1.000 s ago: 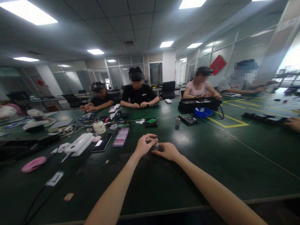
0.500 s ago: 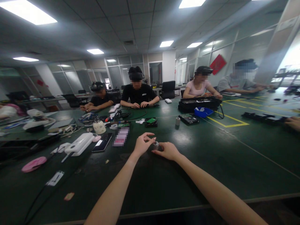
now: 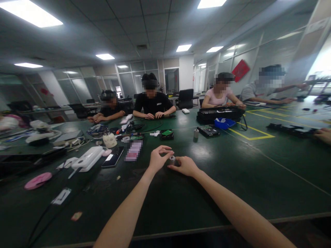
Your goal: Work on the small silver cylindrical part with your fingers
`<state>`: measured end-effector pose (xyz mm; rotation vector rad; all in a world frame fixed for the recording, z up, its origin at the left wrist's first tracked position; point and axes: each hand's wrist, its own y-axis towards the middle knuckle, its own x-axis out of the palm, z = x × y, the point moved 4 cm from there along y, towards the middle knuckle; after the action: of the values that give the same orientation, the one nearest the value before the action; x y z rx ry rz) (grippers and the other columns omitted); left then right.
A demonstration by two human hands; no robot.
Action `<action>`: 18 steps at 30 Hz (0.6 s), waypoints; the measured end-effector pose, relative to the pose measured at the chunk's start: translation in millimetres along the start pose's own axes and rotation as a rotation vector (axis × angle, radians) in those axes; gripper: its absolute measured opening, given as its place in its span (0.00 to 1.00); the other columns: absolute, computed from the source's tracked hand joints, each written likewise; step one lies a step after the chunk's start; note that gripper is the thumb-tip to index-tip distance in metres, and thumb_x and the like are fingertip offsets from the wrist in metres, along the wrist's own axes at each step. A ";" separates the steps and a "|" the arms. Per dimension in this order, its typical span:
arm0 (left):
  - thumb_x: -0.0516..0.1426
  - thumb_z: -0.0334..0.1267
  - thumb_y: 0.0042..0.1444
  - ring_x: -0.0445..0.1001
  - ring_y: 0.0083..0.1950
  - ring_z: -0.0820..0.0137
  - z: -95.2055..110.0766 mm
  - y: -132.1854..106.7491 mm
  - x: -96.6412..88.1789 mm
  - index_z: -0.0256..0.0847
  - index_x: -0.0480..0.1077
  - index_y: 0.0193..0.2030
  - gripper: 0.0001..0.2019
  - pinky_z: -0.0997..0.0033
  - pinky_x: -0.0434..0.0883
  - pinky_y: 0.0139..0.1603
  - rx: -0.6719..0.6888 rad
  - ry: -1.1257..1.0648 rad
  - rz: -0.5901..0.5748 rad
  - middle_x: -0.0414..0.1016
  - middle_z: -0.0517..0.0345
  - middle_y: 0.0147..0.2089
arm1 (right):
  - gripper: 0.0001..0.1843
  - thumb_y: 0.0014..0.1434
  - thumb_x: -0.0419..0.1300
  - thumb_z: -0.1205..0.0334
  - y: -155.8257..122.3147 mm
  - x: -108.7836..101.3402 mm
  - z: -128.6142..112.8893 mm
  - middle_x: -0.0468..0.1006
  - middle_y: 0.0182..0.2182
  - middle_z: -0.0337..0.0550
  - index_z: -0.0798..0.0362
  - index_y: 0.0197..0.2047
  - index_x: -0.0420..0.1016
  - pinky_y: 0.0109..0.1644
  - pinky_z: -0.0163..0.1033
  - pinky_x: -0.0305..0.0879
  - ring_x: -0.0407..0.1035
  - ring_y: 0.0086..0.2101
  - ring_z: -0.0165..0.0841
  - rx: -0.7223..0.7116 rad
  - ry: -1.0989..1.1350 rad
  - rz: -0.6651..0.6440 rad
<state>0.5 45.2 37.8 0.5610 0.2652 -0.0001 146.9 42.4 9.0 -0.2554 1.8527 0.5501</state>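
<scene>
A small silver-grey metal cylinder [image 3: 172, 160] stands upright in front of me on the green table. My right hand [image 3: 186, 166] is closed around its right side, thumb nearest me. Just above the cylinder's top, the thumb and forefinger of my left hand [image 3: 158, 160] come together in a pinch; anything between them is too small to make out. Farther off on the table stands a second, similar cylinder [image 3: 196, 133], apart from both hands.
Left of my hands lie a pink-screened phone [image 3: 133, 151], a dark phone [image 3: 113, 157] and a white power strip [image 3: 89, 159]. Beyond are a green circuit board [image 3: 167, 133], a black hard drive [image 3: 208, 131] and a blue tray [image 3: 224, 123]. Several co-workers sit around the table.
My left thumb and fingertips have shifted very slightly to the right over the cylinder. My right hand keeps its place. At the far right, a co-worker's arm has stretched out.
</scene>
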 end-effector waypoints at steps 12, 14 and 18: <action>0.66 0.38 0.46 0.79 0.44 0.60 -66.8 -0.7 -34.7 0.44 0.74 0.37 0.10 0.62 0.69 0.48 -0.217 0.359 -0.025 0.83 0.58 0.31 | 0.28 0.55 0.51 0.33 0.3 -1.4 -1.2 0.76 0.24 0.41 0.52 0.30 0.74 0.25 0.34 0.50 0.69 0.25 0.33 -0.009 0.007 0.013; 0.66 0.38 0.44 0.79 0.46 0.59 -68.9 -0.3 -36.0 0.45 0.74 0.38 0.13 0.61 0.68 0.50 -0.227 0.366 -0.036 0.83 0.58 0.33 | 0.28 0.55 0.51 0.34 0.1 -1.6 -1.5 0.76 0.25 0.41 0.52 0.30 0.74 0.26 0.34 0.51 0.70 0.26 0.33 -0.013 0.014 0.009; 0.68 0.41 0.41 0.77 0.48 0.57 -68.2 -0.2 -38.6 0.45 0.74 0.38 0.16 0.58 0.67 0.51 -0.272 0.403 -0.059 0.83 0.57 0.34 | 0.28 0.55 0.52 0.34 -0.4 -2.9 -1.7 0.76 0.25 0.41 0.52 0.30 0.74 0.25 0.34 0.51 0.69 0.25 0.33 -0.007 0.023 0.007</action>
<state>-53.7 78.1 -8.2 0.2773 0.6637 0.0911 146.7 41.0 12.0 -0.2615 1.8749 0.5610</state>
